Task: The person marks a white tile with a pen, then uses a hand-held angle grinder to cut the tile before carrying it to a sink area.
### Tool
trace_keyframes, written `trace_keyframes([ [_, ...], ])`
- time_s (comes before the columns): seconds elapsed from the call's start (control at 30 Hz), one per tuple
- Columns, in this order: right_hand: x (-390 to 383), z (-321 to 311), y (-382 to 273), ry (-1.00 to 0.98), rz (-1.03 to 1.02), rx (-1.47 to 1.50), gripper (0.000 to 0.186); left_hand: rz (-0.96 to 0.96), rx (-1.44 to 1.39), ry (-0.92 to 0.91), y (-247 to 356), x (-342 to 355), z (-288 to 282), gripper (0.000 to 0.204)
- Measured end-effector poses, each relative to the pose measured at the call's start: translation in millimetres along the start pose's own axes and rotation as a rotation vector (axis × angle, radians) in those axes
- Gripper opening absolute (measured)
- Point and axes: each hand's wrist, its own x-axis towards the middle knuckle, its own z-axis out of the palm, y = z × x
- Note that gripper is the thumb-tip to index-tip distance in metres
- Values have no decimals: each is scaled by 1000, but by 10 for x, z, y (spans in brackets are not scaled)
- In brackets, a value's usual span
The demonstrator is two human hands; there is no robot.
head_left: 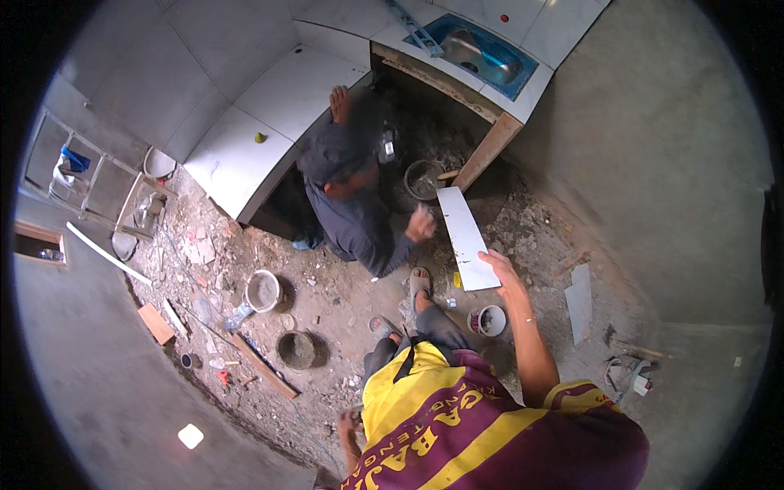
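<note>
A long white tile strip [465,241] slants away from me, with chipped marks along its left edge. My right hand [505,273] grips its near right end, thumb over the top face. My left hand [349,421] hangs low beside my left leg; its fingers are too small and partly hidden to read. Across from me a person in a dark cap and grey shirt [359,229] crouches at the opening under the counter. One hand of that person [420,224] is just left of the strip, apparently apart from it; the other [339,101] is at the counter edge.
A white tiled counter [269,106] with a blue-rimmed sink [478,57] bends around the crouching person. Mortar buckets [263,291] [296,349], a mortar pan [425,178] and a white pail [487,320] stand on the rubble floor. A wooden plank [263,365] lies left.
</note>
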Motion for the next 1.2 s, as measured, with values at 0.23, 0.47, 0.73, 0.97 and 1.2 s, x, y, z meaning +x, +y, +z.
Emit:
trace_keyframes([
  [0.23, 212, 344, -579, -225, 65, 34, 60, 34, 56, -8, 221, -321, 785, 30],
  [0.47, 822, 65, -644, -133, 82, -45, 54, 200, -7, -76, 1004, 78, 1303, 33],
  [0.73, 1141, -43, -737, -119, 66, -50, 40, 47, -62, 25, 1600, 24, 1287, 43],
  [0.97, 1446, -159, -1128, -175, -137, -388, 32, 67, 9, -49, 1589, -102, 1349, 45],
  [1.2, 2009, 111, -1386, -83, -398, -1016, 38, 78, 47, -29, 1621, -71, 1497, 43],
])
